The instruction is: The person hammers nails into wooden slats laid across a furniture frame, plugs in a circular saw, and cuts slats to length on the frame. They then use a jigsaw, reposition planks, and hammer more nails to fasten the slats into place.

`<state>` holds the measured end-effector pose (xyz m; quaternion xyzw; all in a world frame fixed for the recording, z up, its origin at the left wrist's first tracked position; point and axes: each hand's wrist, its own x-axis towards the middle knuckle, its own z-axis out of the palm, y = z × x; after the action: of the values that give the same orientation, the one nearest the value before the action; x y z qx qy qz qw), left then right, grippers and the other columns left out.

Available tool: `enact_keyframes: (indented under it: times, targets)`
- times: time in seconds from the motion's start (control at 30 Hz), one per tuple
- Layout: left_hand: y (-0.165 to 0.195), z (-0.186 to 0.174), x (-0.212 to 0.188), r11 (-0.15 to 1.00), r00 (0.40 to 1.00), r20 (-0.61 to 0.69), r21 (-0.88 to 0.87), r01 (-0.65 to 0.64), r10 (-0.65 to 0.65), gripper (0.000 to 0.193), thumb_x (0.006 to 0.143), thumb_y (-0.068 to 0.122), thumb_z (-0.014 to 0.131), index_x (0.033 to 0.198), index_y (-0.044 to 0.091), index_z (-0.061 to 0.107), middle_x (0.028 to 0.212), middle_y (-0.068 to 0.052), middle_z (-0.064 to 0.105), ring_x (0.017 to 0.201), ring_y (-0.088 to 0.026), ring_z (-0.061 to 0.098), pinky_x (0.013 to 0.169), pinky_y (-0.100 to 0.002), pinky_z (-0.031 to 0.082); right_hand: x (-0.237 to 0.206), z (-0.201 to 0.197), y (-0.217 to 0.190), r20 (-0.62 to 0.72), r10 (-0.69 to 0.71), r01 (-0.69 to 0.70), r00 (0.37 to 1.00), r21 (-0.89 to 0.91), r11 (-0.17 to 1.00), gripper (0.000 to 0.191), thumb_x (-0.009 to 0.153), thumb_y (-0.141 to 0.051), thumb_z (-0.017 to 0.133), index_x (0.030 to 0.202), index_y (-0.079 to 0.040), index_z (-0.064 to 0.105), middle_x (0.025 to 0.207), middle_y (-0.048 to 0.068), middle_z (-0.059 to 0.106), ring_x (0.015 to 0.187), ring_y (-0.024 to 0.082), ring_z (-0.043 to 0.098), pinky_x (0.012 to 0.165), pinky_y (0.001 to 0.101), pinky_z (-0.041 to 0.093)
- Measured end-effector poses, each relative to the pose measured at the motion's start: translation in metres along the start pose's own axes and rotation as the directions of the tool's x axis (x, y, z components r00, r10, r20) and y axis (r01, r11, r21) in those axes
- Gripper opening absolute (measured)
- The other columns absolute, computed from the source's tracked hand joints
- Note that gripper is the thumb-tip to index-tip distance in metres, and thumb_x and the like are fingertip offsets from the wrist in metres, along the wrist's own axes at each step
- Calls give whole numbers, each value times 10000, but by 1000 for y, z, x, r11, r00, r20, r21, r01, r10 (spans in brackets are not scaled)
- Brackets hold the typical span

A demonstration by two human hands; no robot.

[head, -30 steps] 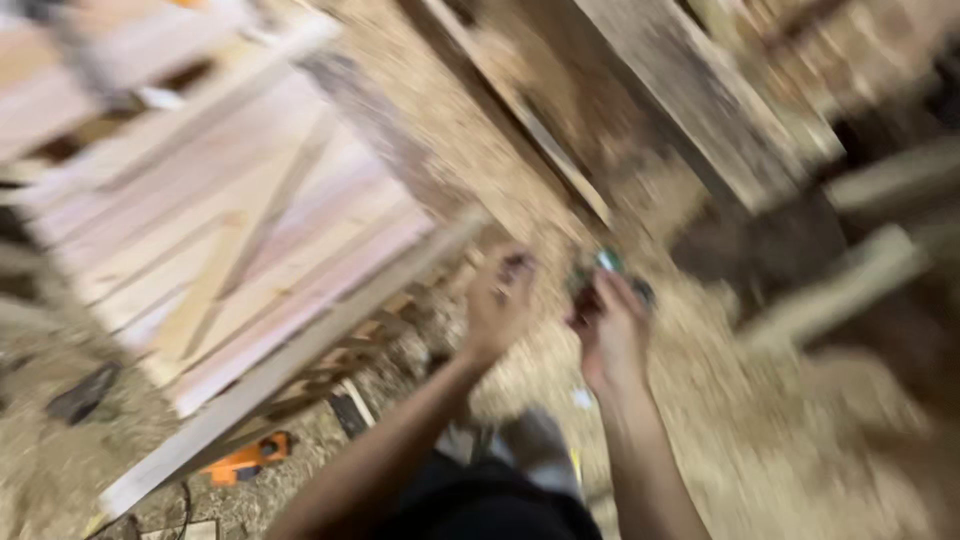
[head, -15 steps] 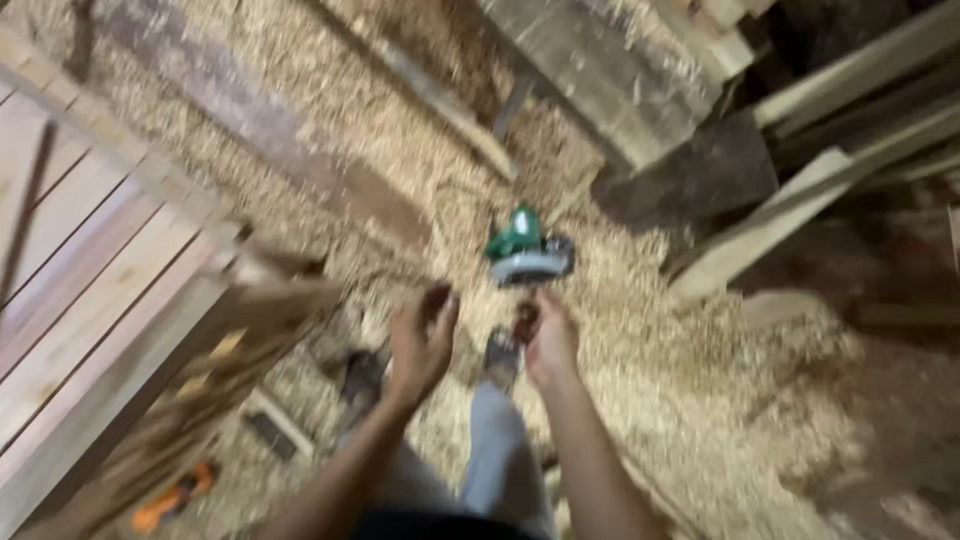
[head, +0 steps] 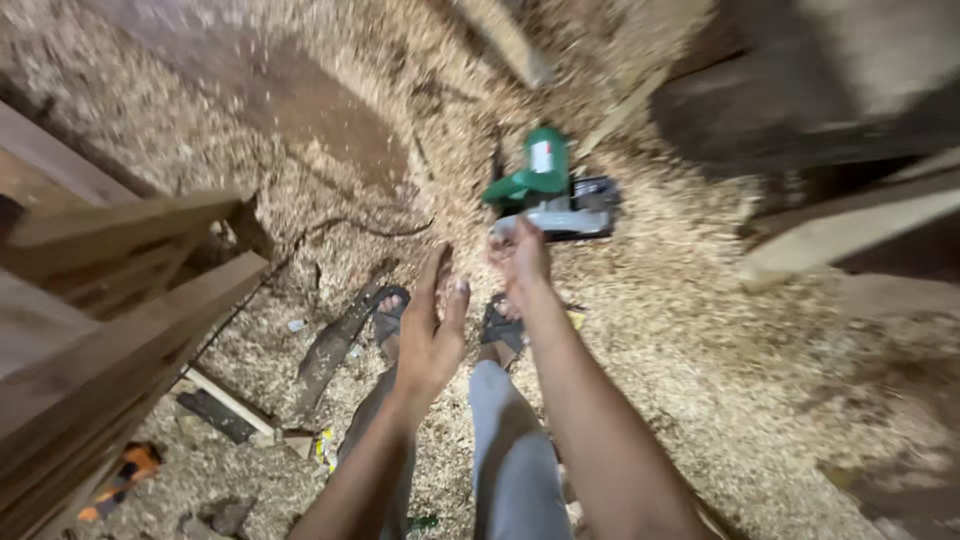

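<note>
Head view: green circular saw (head: 548, 190) lies on sawdust-covered floor (head: 700, 340), just ahead of the feet. Right hand (head: 518, 258) reaches to its near edge, fingers at the base; grip can't tell. Left hand (head: 432, 330) spread, holding nothing. Wood boards (head: 110, 300) at left.

Your left hand (head: 428, 335) is flat and open, fingers (head: 436, 275) straight and pressed together, empty; your right hand (head: 520, 258) reaches further out, fingers (head: 503, 250) curled; both forearms stretch forward, nearly parallel.
</note>
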<state>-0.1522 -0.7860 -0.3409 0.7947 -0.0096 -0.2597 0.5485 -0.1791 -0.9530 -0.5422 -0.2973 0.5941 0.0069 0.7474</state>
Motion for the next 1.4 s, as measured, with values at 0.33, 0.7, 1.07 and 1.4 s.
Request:
enact_keyframes:
  times: [0.33, 0.7, 1.07, 1.4]
  targets:
    - [-73, -5, 65, 994, 994, 0, -32, 108, -108, 609, 1026, 277, 484, 1578, 69, 335, 1592, -204, 441, 1439, -349, 481, 1191, -470, 350, 160, 33, 1, -263, 13, 0, 965, 49, 999, 757, 859, -623, 626, 1429, -146, 483, 1479, 107, 512, 1344, 301, 486, 1091, 551, 370]
    - [17, -63, -17, 999, 985, -169, -38, 11, -17, 497, 989, 152, 556, 1478, 81, 498, 1446, -169, 634, 1354, -307, 605, 1138, -428, 429, 18, -13, -60, 57, -16, -1, 998, 286, 958, 283, 930, -389, 588, 1062, -138, 582, 926, 58, 631, 805, 250, 610, 751, 443, 484]
    - [236, -163, -111, 985, 897, -440, -139, -107, 35, 358, 999, 157, 566, 1344, 95, 637, 1245, -106, 742, 1107, -226, 724, 933, -365, 581, -351, 40, -161, 248, -168, 237, 954, -282, 930, 174, 860, -117, 641, 1008, -41, 693, 624, 55, 529, 475, 187, 496, 453, 371, 423]
    - [360, -293, -154, 874, 619, -688, 46, -484, 379, 311, 1048, 183, 563, 1331, 81, 638, 1219, -141, 744, 1038, -254, 739, 896, -397, 626, -566, 134, -242, 698, -308, 739, 646, -470, 483, 233, 780, 48, 693, 999, 23, 617, 656, 95, 585, 444, 185, 535, 410, 345, 432]
